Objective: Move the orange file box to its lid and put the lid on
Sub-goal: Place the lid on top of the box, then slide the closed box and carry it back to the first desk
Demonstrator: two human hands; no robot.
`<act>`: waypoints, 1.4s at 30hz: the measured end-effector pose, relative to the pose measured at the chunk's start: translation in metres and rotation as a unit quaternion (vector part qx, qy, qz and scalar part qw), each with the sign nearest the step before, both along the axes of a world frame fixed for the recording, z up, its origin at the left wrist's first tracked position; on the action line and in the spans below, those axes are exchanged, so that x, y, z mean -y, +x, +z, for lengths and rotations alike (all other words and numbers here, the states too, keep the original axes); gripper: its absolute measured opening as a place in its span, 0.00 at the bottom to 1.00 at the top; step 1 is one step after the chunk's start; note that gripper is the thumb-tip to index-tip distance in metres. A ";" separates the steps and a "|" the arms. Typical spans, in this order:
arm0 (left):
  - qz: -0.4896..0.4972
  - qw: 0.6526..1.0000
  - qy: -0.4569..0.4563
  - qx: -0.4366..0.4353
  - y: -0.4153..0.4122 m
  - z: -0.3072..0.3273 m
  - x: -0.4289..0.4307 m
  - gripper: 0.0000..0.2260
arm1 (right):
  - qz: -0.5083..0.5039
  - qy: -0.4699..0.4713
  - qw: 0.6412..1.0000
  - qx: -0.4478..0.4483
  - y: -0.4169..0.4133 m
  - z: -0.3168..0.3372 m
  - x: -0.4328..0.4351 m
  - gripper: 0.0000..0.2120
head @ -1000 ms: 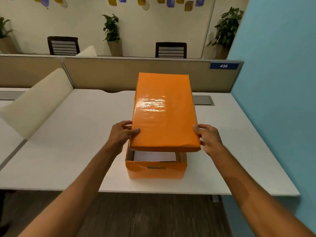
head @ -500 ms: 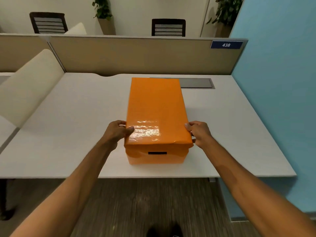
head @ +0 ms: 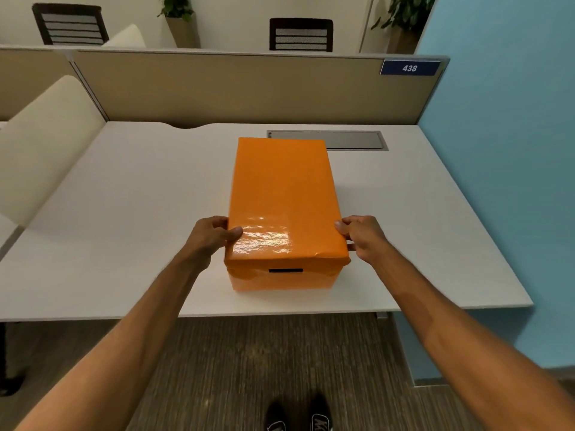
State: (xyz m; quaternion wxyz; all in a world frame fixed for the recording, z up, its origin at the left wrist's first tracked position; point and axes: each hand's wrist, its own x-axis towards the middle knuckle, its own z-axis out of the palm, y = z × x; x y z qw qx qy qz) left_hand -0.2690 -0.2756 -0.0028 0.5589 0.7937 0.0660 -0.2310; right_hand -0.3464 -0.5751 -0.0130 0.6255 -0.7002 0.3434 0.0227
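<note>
On the desk (head: 124, 213), lidded orange file box (head: 281, 279), long axis running away, both hands' fingers (head: 231, 233) clasping lid (head: 283, 194).

White surface (head: 124, 213), bare apart from a grey recessed cable hatch (head: 328, 140) set flush near its far edge. Beige partition panel (head: 242, 88) runs along the back; a blue number plate (head: 409, 67) reading "438" sits at the panel's upper right corner. Light blue wall (head: 504, 150) borders the surface on the right. Cream curved divider (head: 43, 141) rises at the left edge. Beyond the partition: two dark slatted chair backs (head: 71, 24) (head: 301, 35) and two potted plants (head: 179, 17) (head: 403, 20) against a pale wall. Brown striped carpet (head: 264, 362) below; two black shoes (head: 298, 416) at bottom centre.
</note>
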 end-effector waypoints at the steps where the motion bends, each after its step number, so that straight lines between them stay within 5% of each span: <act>1: -0.001 1.000 0.001 0.002 0.000 -0.002 0.000 0.20 | 0.000 -0.001 1.000 -0.002 0.000 -0.002 0.000 0.19; 15: -0.003 1.000 0.003 0.008 0.000 -0.023 -0.008 0.24 | -0.007 -0.068 0.998 -0.005 0.000 -0.017 -0.009 0.18; 19: 0.003 1.000 -0.012 -0.016 0.005 -0.023 -0.009 0.29 | -0.018 -0.053 0.998 -0.002 0.003 -0.013 -0.009 0.03; 23: 0.015 0.999 -0.036 -0.017 0.018 -0.018 -0.006 0.35 | -0.025 -0.064 0.997 0.024 0.014 -0.005 -0.004 0.01; 30: 0.001 0.999 -0.025 0.030 0.064 -0.006 0.008 0.33 | -0.010 -0.132 0.990 0.050 0.063 0.002 0.014 0.23; 42: -0.007 0.996 0.022 0.091 0.164 -0.004 0.046 0.32 | 0.079 -0.238 0.962 0.106 0.175 -0.004 0.047 0.25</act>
